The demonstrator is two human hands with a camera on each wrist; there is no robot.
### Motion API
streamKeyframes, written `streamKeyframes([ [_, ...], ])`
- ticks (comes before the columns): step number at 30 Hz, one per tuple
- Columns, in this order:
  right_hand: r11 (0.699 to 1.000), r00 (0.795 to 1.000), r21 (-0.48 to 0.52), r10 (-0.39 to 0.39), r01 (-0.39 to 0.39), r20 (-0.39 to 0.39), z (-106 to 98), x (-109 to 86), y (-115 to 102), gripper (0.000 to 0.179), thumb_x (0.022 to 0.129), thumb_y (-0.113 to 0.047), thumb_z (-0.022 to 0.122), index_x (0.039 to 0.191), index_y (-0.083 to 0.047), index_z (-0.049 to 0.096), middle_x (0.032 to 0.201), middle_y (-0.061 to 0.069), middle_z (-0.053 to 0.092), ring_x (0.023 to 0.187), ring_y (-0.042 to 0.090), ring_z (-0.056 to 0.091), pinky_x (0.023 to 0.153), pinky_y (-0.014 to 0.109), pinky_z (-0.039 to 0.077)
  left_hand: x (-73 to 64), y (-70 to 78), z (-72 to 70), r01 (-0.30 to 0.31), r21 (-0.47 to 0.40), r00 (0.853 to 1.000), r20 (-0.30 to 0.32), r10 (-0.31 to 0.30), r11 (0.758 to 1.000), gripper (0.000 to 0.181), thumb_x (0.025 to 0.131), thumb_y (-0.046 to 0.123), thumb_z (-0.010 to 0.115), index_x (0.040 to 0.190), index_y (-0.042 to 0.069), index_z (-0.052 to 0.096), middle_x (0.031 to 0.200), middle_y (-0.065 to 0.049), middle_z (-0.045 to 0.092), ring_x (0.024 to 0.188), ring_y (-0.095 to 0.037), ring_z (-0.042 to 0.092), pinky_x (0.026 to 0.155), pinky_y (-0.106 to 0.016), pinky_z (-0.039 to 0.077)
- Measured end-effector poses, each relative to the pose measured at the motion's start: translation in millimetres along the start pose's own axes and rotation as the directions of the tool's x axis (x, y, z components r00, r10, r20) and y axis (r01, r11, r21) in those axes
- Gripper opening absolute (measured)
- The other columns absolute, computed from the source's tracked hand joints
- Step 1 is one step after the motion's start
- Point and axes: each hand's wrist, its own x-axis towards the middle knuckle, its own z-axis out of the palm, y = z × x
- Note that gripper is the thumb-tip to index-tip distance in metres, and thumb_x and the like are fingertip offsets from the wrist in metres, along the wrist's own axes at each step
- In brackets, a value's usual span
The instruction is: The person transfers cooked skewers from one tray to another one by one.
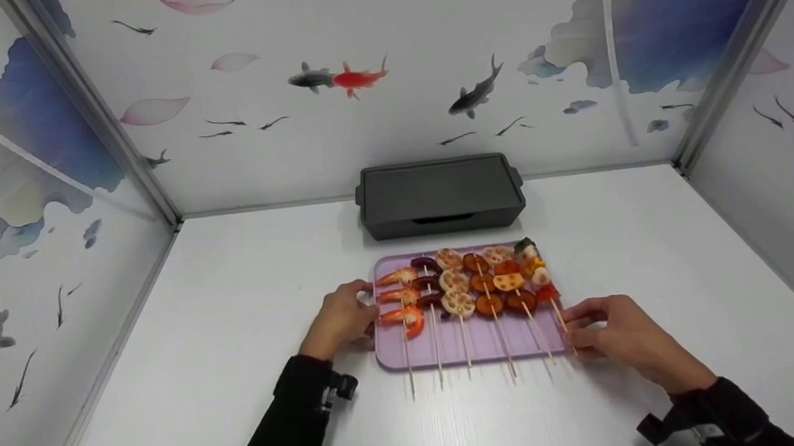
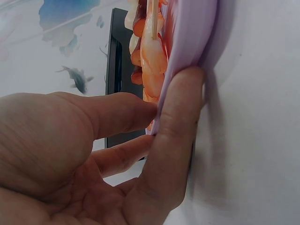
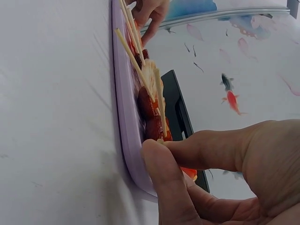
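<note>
A purple tray (image 1: 419, 354) lies on the table, bearing several food skewers whose bare sticks jut over its front edge. At its left side my left hand (image 1: 341, 319) pinches the rim, one digit over it and another against the outside, next to the shrimp skewer (image 1: 401, 298). By the tray's front right corner, my right hand (image 1: 615, 330) pinches the stick of the rightmost mixed vegetable skewer (image 1: 541, 278). The right wrist view shows a bit of that stick (image 3: 160, 140) between thumb and forefinger. Between these lie sausage (image 1: 429, 283), lotus-root (image 1: 456, 293) and round-slice (image 1: 483, 284) skewers.
Behind the tray stands a dark grey rectangular grill box (image 1: 440, 187) with side handles, close to the back wall. White panels printed with fish and leaves enclose the white table (image 1: 229, 281) at the back and both sides.
</note>
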Motion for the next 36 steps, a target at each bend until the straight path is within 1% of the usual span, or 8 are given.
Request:
streamKeyframes([
  [5,1.000,1.000,-0.014,0.008,-0.007,0.006,-0.6,-2.1,-0.1,0.038,0.088,-0.009,0.077,0.122,0.004,0.065,0.111,0.016,0.062,0.087,0.022,0.065,0.070,0.034,0.061,0.3,0.7,-0.6,0.003,-0.008,1.000,0.004,-0.003,1.000,0.049,0.096,0.013,0.063,0.143,0.006,0.053,0.090,-0.010,0.068,0.068,-0.022,0.070,0.052,-0.035,0.060],
  [8,1.000,1.000,-0.017,0.004,-0.004,0.019,-1.0,-3.7,0.3,0.037,0.089,-0.010,0.076,0.122,0.004,0.066,0.110,0.016,0.062,0.085,0.022,0.066,0.069,0.035,0.061,-0.1,0.8,-0.7,-0.002,0.010,1.000,0.000,0.002,1.000,0.048,0.096,0.013,0.063,0.142,0.006,0.054,0.091,-0.009,0.068,0.070,-0.021,0.070,0.053,-0.035,0.060],
  [14,1.000,1.000,-0.019,0.002,-0.001,0.016,0.1,-5.3,-0.1,0.035,0.089,-0.010,0.077,0.120,0.004,0.066,0.104,0.016,0.063,0.079,0.023,0.069,0.067,0.037,0.062,0.4,1.5,-0.3,-0.007,0.064,1.000,-0.008,0.007,0.998,0.045,0.097,0.015,0.065,0.140,0.008,0.056,0.091,-0.007,0.068,0.072,-0.018,0.070,0.057,-0.033,0.059],
  [17,0.999,1.000,-0.044,0.001,-0.001,0.013,0.6,-5.4,-0.7,0.034,0.089,-0.010,0.077,0.119,0.003,0.067,0.101,0.015,0.064,0.078,0.024,0.069,0.067,0.038,0.062,0.6,1.7,-0.5,-0.003,0.054,1.000,-0.002,0.003,0.999,0.046,0.097,0.015,0.065,0.141,0.008,0.055,0.091,-0.007,0.069,0.072,-0.018,0.070,0.058,-0.033,0.059],
  [23,0.989,1.000,-0.146,-0.018,0.018,0.005,0.0,-4.9,-1.7,0.032,0.088,-0.013,0.078,0.116,-0.001,0.069,0.097,0.012,0.065,0.074,0.021,0.066,0.065,0.036,0.061,0.6,1.0,-0.2,0.005,0.019,1.000,0.000,-0.005,1.000,0.047,0.097,0.014,0.064,0.142,0.007,0.054,0.093,-0.009,0.068,0.073,-0.020,0.070,0.057,-0.035,0.060],
  [29,0.987,1.000,-0.162,-0.009,0.011,0.017,-1.3,-5.9,-1.7,0.032,0.088,-0.013,0.078,0.116,-0.001,0.070,0.096,0.011,0.066,0.073,0.021,0.066,0.064,0.036,0.060,1.3,1.5,1.3,0.012,0.035,1.000,-0.007,-0.012,0.999,0.047,0.097,0.015,0.064,0.142,0.007,0.054,0.093,-0.010,0.067,0.072,-0.020,0.069,0.055,-0.034,0.060],
  [32,0.984,1.000,-0.176,-0.012,0.016,0.021,-2.0,-6.5,-1.5,0.034,0.088,-0.017,0.080,0.116,-0.001,0.070,0.096,0.011,0.066,0.072,0.021,0.067,0.064,0.036,0.060,1.0,1.9,1.0,0.010,0.037,1.000,-0.008,-0.009,0.999,0.047,0.097,0.015,0.064,0.142,0.007,0.054,0.092,-0.009,0.067,0.072,-0.020,0.069,0.055,-0.035,0.060],
  [36,0.976,0.999,-0.217,-0.031,0.034,0.014,-3.9,-6.3,-0.9,0.036,0.088,-0.028,0.080,0.115,-0.005,0.072,0.096,0.010,0.066,0.072,0.021,0.066,0.064,0.035,0.059,0.0,1.4,0.0,0.002,0.031,1.000,-0.011,-0.002,1.000,0.047,0.097,0.015,0.064,0.143,0.007,0.054,0.091,-0.009,0.068,0.072,-0.020,0.070,0.056,-0.035,0.060],
])
